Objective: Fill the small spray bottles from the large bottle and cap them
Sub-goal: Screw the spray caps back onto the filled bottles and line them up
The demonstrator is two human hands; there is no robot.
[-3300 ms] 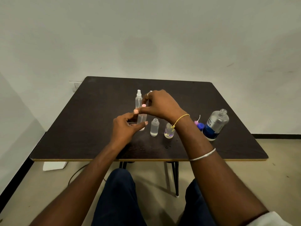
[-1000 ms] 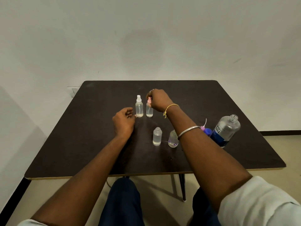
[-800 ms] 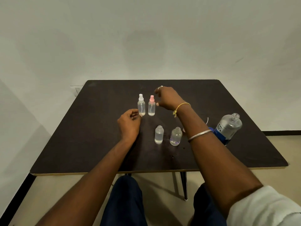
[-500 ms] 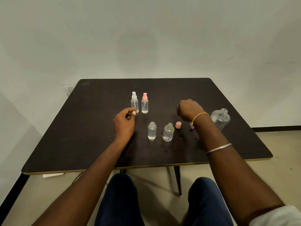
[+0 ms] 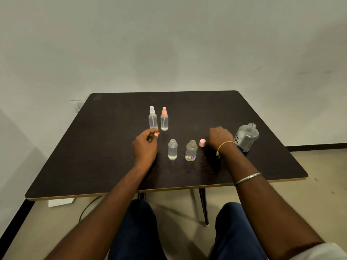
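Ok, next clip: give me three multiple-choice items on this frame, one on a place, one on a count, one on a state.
1. Where is the loose pink cap?
A) inside a bottle
B) on the table, between the flowered bottle and the right hand
C) screwed on a bottle

2. How many small bottles wear spray tops?
A) one
B) four
C) two

3. The large bottle is:
A) uncapped and standing
B) capped
C) lying on its side

Answers:
1 B: the cap sits on the wood just right of the flowered bottle.
2 C: only the white-topped bottle and the pink-topped bottle at the back have tops; the plain bottle and the flowered one show bare necks.
3 A: its threaded neck is bare and its base is on the table.
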